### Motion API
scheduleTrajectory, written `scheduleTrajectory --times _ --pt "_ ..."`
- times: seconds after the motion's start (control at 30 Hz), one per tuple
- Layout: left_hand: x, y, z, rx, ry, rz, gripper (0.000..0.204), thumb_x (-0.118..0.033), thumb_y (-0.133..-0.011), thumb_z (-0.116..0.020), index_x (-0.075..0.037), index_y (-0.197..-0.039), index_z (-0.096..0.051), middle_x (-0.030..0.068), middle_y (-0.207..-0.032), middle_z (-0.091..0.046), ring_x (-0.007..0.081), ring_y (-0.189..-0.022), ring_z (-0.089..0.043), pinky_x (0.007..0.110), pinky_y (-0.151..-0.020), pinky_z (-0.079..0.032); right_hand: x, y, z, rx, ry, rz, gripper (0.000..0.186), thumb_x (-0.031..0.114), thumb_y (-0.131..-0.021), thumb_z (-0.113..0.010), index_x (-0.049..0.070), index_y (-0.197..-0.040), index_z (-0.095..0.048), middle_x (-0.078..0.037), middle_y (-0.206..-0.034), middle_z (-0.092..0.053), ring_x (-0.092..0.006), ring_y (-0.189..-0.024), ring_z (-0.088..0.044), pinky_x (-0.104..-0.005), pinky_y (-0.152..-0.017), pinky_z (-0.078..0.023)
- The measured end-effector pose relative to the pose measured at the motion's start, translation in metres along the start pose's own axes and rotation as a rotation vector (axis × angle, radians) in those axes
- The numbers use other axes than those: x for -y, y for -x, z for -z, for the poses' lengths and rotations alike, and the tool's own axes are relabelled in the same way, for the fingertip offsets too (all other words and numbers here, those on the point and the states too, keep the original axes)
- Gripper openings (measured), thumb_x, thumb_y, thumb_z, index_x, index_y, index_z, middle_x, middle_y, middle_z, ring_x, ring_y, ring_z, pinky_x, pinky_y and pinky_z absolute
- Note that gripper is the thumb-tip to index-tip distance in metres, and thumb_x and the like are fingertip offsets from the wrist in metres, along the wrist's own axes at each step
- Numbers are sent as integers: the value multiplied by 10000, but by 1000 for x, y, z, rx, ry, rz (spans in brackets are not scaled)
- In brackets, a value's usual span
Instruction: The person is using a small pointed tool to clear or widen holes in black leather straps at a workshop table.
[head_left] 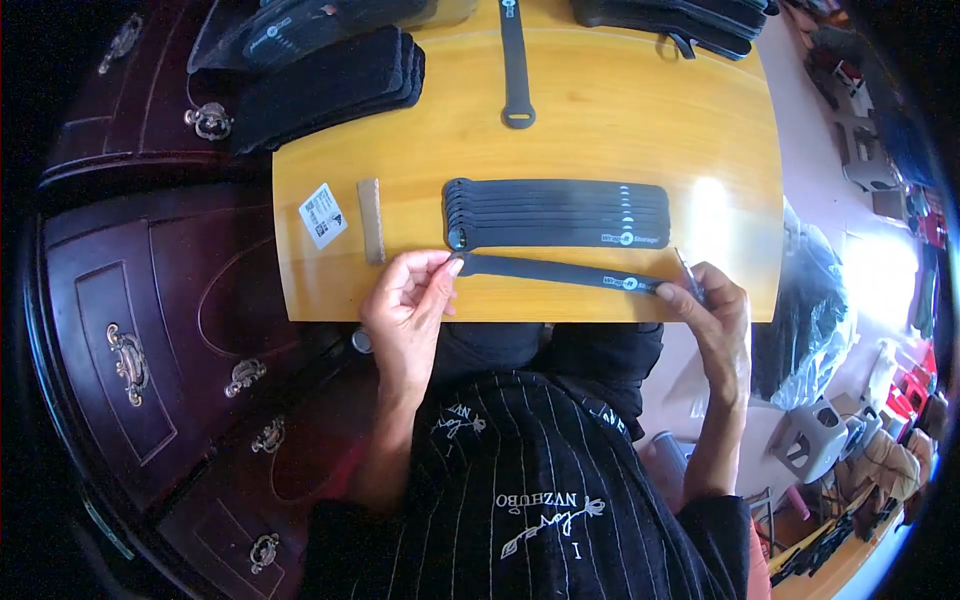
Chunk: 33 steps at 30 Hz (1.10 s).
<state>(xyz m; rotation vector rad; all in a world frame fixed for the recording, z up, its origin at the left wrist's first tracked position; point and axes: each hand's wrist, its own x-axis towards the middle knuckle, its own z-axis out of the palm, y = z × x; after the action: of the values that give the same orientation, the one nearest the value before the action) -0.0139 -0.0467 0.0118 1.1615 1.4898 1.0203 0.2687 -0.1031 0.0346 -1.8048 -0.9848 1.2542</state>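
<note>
A dark grey strap point(560, 273) with pale lettering is stretched level along the near edge of the table. My left hand point(404, 305) pinches its left end between thumb and fingertips. Its right end is gripped by my right hand point(722, 322), thumb on top. A thin, pen-like tool with a pale tip point(684, 263) also sticks up from the right hand; its lower part is hidden by the fingers. Just beyond the held strap lies a fanned row of matching straps point(540, 208), overlapping, with their rounded ends at the left.
On the yellow wooden table point(620, 120) lie a white printed label point(322, 216) and a narrow brown strip point(371, 221). Farther off are a single strap point(516, 75), stacked black strips point(330, 85) and another dark pile point(680, 25). Dark drawers point(130, 360) stand at the left.
</note>
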Motion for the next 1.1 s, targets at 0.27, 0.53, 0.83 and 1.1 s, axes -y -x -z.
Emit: scheduleTrajectory --times 0.27,0.53,0.83,1.1 --pt "-1 -10 -5 -29 -91 -12 70 -3 -846 -679 -8 -873 -614 -14 -707 -604 10 -559 -504 167 -468 -400 6 -8 -3 5 -51 -29 195 200 -845 -719 29 -831 -627 25 -687 -584 -46 -659 -515 -200 -615 -416" --pt "-1 -14 -8 -22 -120 -26 79 5 -850 -674 -9 -859 -597 -41 -670 -575 -10 -544 -463 160 -463 -359 8 -12 -2 -21 -19 -43 195 219 -850 -715 45 -822 -633 20 -684 -603 -50 -634 -524 -206 -606 -419" --pt "0 -15 -9 -32 -139 -21 97 13 -836 -688 -7 -855 -595 -28 -688 -597 -5 -580 -498 154 -500 -396 7 -13 -4 -39 0 -49 212 242 -847 -718 48 -824 -635 19 -689 -610 -49 -634 -523 -206 -605 -419" --pt "1 -15 -9 -36 -170 -26 111 20 -829 -692 -8 -844 -586 -18 -698 -604 4 -601 -515 161 -529 -416 7 -15 -5 -47 -12 -47 230 257 -851 -714 42 -831 -638 16 -704 -613 -53 -645 -517 -212 -617 -412"
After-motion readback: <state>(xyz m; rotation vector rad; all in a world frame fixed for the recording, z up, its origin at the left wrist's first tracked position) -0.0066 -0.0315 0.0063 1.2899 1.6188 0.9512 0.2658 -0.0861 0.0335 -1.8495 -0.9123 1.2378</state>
